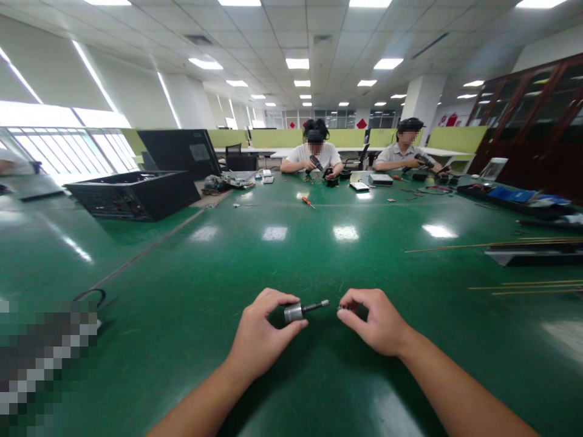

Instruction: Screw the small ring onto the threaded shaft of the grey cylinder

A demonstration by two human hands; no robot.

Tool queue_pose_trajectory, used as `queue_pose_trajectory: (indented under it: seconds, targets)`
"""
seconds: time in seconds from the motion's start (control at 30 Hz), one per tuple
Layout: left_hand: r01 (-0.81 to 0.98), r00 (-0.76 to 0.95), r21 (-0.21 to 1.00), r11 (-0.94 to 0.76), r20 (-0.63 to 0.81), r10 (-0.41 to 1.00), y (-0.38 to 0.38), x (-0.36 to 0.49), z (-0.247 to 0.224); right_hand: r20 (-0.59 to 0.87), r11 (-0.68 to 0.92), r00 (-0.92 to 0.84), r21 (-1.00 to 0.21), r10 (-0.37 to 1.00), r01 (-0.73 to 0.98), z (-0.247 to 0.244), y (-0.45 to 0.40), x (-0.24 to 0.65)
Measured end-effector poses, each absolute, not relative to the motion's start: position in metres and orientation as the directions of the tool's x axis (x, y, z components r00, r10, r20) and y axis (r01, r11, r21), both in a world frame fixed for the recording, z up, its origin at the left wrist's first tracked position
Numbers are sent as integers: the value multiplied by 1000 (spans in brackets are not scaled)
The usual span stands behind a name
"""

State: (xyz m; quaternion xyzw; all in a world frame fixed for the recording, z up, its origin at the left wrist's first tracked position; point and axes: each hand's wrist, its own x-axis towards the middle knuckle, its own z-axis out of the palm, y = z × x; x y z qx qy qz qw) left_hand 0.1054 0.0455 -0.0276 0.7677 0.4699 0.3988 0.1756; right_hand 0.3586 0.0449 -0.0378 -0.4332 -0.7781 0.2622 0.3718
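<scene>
My left hand (257, 331) grips a silver cylinder with a thin shaft (294, 312) between thumb and index finger. Its dark shaft ends in a light metal tip and points right, toward my other hand. My right hand (378, 321) is closed in a pinch on a small metallic part (344, 308), mostly covered by the fingertips. A short gap separates that part from the shaft's tip. Both hands are over the near middle of the green table (291, 255).
An orange screwdriver (307, 202) lies farther out. At left stands an open black computer case (136, 197). Thin rods (537, 283) and a dark tray with blue items (514, 195) are at right. Across the table, two people (314, 155) handle power drills.
</scene>
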Motion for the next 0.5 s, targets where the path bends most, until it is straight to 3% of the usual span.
queue_pose_trajectory:
  seconds: [0.07,0.17,0.3,0.4,0.5]
  targets:
    - [568,185,702,-429,399,898,49,105,-30,309,439,-331,-770,892,463,-40,48,360]
    - [394,53,864,-312,317,947,56,105,-34,251,397,-353,-804,901,442,-44,51,363]
    - [227,-83,955,-190,213,973,57,92,-24,296,432,-357,-805,886,407,-45,54,367]
    - [304,-185,938,-166,229,956,46,57,-9,302,435,-335,-771,892,464,-42,54,368]
    - [542,-302,835,-101,305,903,28,4,-2,287,427,-325,-719,901,548,-39,51,364]
